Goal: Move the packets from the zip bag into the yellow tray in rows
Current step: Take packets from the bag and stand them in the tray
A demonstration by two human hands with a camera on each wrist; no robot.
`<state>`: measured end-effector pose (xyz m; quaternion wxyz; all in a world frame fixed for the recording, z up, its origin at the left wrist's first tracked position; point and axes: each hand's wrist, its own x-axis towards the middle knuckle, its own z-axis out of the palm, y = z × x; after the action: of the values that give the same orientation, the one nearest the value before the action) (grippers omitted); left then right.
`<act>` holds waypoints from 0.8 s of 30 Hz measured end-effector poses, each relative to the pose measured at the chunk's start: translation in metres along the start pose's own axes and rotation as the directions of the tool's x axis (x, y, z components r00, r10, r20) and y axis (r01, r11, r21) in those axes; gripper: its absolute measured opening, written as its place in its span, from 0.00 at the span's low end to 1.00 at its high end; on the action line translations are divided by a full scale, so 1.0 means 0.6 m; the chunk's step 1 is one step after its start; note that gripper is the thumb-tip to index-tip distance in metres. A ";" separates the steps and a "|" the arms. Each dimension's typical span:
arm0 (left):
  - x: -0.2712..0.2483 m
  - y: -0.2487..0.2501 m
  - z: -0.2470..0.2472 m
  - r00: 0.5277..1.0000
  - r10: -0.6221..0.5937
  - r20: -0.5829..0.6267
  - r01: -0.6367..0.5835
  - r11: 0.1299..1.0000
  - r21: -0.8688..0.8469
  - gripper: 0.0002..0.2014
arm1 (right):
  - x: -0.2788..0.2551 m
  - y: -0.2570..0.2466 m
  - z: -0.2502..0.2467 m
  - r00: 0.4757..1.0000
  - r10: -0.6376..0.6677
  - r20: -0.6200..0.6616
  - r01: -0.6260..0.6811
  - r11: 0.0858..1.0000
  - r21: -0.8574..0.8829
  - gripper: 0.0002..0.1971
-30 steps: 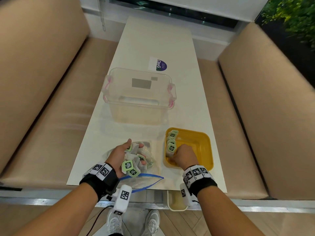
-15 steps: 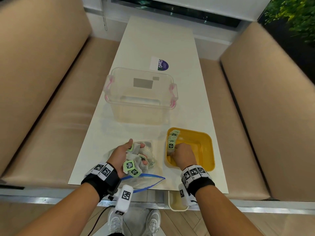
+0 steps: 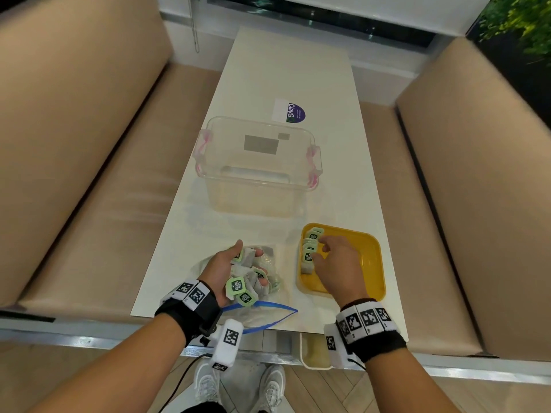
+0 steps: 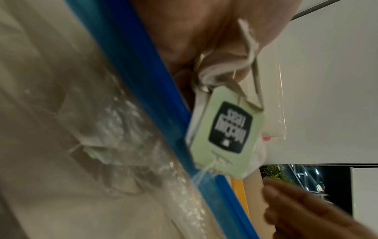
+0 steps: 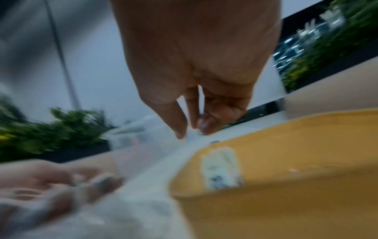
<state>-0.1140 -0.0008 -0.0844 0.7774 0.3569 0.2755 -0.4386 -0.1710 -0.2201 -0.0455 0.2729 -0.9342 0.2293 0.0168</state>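
Head view, benches (image 3: 74,162): two padded tan seats, smooth and faintly creased, flank the table; both run off the picture's edges.
Table (image 3: 286,70): long white matte slab, narrowing toward the window; its near edge lies partly under the forearms.
Clear box (image 3: 259,168): rigid see-through plastic, rounded rectangle, pink clips on both short sides, a grey label on its floor; it stands mid-table, beyond the hands.
Yellow tray (image 3: 371,263): glossy shallow rectangle with rounded corners, near the table's right edge; the right hand covers part of its floor.
Zip bag (image 3: 262,314): thin crinkled clear film with a blue strip at its mouth, lying flat at the near edge; the left wrist view shows the strip as a blurred blue band, with the film beside it shiny and wrinkled.
Left hand (image 3: 220,269): palm up over the bag, fingers curled round a loose heap of packets; how many, I cannot tell.
Right hand (image 3: 337,266): over the tray's left part, fingers loosely bent, tips at the row; the right wrist view is smeared with blur, and whether anything sits between thumb and finger cannot be told.
Sticker (image 3: 289,111): white and purple, flat on the table beyond the box.
Packets (image 3: 310,248): small pale paper pouches with green tags printed with a dark badge, standing on edge in one row along the tray's left wall; the count is unclear.
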 end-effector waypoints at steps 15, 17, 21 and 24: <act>0.009 0.006 -0.020 0.996 0.057 -0.072 -0.054 0.997 0.053 0.28 | -0.092 -0.125 0.083 0.749 -0.597 0.287 0.605 0.793 0.070 0.29; 0.010 0.007 -0.021 0.995 0.066 -0.072 -0.063 0.997 0.047 0.28 | -0.089 -0.127 0.085 0.717 -0.637 0.284 0.659 0.752 0.024 0.26; 0.009 0.010 -0.014 0.996 0.054 -0.066 -0.051 0.998 0.045 0.27 | -0.088 -0.136 0.090 0.689 -0.666 0.285 0.700 0.714 -0.024 0.15; 0.006 0.012 -0.015 0.997 0.035 -0.071 -0.032 0.999 0.033 0.28 | -0.088 -0.139 0.096 0.718 -0.662 0.212 0.676 0.737 0.012 0.18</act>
<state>-0.1071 0.0072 -0.0902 0.7684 0.3893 0.2903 -0.4168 -0.1764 -0.1061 -0.0444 0.2514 -0.9555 -0.1534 0.0197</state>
